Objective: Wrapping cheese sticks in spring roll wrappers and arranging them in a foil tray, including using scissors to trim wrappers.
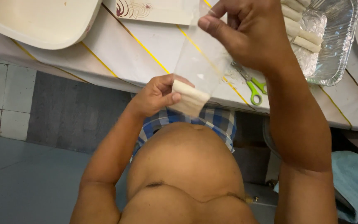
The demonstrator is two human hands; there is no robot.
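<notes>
Two hands are in view, both belonging to the person wearing the camera. One clear plastic bag (pixel 199 62) is stretched between them, in the air above the near edge of the table (pixel 146 54).

The right hand (pixel 249 31) is raised at the top of the view. Its thumb and fingers are pinched closed on the upper rim of the bag. The left hand (pixel 156 95) sits lower, in front of the person's belly. Its fingers are curled and its thumb presses against one pale roll (pixel 189 97), gripping it at the bottom end of the bag. Whether the roll lies fully inside the bag cannot be told.

The roll is short, cylindrical and off-white, with a smooth, matte wrapper. Its right end shows through the transparent film. The bag is thin, colourless and slightly glossy, so the table surface reads through it.

One foil tray (pixel 336 45) stands on the table to the right, behind the right hand. At least four more pale rolls (pixel 303 35) lie in it, side by side; further ones are hidden by the hand. One pair of scissors (pixel 251 85) with green handles lies on the table just beside the tray. One cream-coloured tray (pixel 42 20) rests at the upper left. One light blue cloth (pixel 355 182) lies at the lower right.
</notes>
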